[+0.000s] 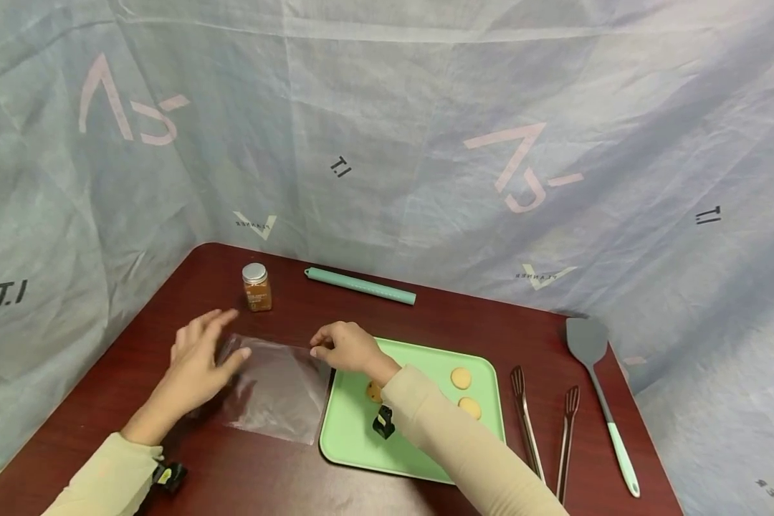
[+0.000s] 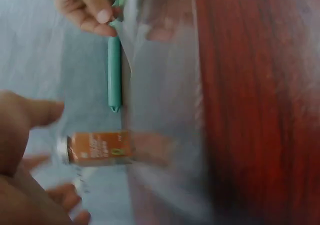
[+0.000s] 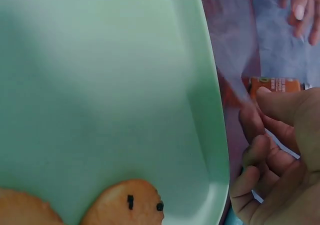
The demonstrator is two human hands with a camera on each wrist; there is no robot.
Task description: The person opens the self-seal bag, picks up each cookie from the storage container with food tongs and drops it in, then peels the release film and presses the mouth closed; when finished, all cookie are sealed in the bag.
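Note:
A flat, clear plastic bag point(image 1: 277, 401) lies on the dark red table left of the green tray point(image 1: 361, 451). At its upper right corner my right hand point(image 1: 348, 347) pinches the plastic between thumb and forefinger, its forearm crossing over the tray. My left hand point(image 1: 196, 365) hovers at the bag's left side, fingers spread and slightly blurred, holding nothing. A cookie with dark bits point(image 3: 125, 205) sits on the tray, partly hidden by the right arm in the head view. Two plain round cookies point(image 1: 461, 378) lie at the tray's right.
Behind the left hand stands a small jar point(image 1: 259, 292) with a silver lid. A mint-green stick-like tube point(image 1: 361, 286) lies near the back edge. Right of the tray are metal tongs point(image 1: 525, 416) and a grey spatula point(image 1: 587, 340). Grey printed cloth point(image 1: 387, 143) hangs behind.

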